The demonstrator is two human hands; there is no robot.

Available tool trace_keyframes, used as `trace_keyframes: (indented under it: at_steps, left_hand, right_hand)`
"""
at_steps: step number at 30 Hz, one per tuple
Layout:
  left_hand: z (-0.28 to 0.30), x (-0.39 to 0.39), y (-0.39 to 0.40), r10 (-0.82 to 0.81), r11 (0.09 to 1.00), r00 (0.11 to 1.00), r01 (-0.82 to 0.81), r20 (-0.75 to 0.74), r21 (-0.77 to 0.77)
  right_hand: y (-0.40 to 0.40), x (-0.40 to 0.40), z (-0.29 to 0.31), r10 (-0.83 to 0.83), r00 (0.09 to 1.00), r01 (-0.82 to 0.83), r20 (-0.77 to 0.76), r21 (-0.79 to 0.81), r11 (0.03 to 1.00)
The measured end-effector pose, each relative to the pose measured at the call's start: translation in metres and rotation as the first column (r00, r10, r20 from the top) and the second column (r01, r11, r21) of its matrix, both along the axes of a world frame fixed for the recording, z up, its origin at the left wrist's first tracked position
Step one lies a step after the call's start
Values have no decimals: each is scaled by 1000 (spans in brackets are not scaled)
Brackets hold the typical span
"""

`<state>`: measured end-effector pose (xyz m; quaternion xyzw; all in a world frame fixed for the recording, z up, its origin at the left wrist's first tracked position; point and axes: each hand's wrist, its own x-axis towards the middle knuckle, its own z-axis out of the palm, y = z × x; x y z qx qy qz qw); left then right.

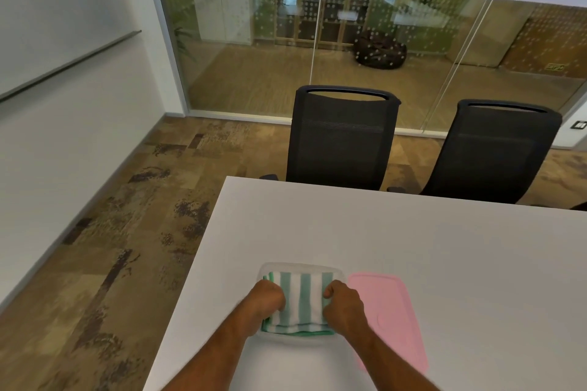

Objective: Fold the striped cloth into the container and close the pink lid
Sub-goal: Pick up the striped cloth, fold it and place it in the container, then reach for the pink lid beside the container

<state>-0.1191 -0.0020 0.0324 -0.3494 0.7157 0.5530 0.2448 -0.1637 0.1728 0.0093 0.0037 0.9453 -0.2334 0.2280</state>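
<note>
**Seating the Folded Cloth in the Container**

We press the folded striped cloth [301,301] down into the clear container [300,267] with both hands. To do this step well, we judge that pressure should be even on both ends, so the stack settles flat below the rim and no corner rides up where the lid must seal.

The left hand [266,299] is curled, its fingers pinching the left end of the cloth. The right hand [344,303] is likewise curled, its fingers gripping the right end. The cloth lies between the two sets of fingers, touching both, and sits inside the container on the white table [413,232].

The pink lid [390,317] lies flat on the table just beside the right fingers, on their outer side, not yet fitted.
</note>
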Motion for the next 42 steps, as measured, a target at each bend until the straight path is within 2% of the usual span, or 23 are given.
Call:
trace_keyframes:
  at_steps: [4,8,11,15,19,21,24,27,30,33,38,42]
  left_hand:
    - [-9,-5,7,3,1000,998,-3,63,-3]
    - [-20,-6,9,-14,999,997,16,70,-33]
    - [-24,-7,12,-15,999,999,16,36,-34]
    - [-27,-6,19,-67,991,998,64,-18,-117]
    - [-20,-2,25,-111,975,990,91,-88,-202]
    - [-15,0,29,-118,971,982,85,-144,-222]
    - [-4,1,38,-56,987,965,14,-257,-163]
    - [7,-2,55,-7,995,929,-32,-369,-99]
    - [16,-5,80,-1,999,901,-20,-433,-43]
    - [18,-7,110,1,1000,891,7,-453,18]
    - [12,-3,152,48,986,915,21,-400,167]
    - [2,11,184,12,962,947,77,-322,263]
  right_hand:
    - [-8,-1,-10,85,996,-85,12,114,990]
    - [-12,0,-16,125,992,-126,13,159,979]
    - [-13,1,-19,156,988,-156,15,186,970]
    - [-14,4,-18,176,983,-183,49,193,964]
    - [-13,4,-8,164,986,-167,37,132,977]
    - [-9,3,2,111,994,-112,11,56,992]
    - [6,0,22,-69,995,59,-72,-139,989]
    - [33,-4,40,-288,940,219,-184,-323,921]
    - [71,-8,47,-462,859,350,-220,-406,844]
    - [110,-5,38,-544,816,447,-196,-383,808]
    - [161,14,2,-535,840,504,-91,-236,831]
    - [180,30,-18,-515,857,510,25,-195,838]
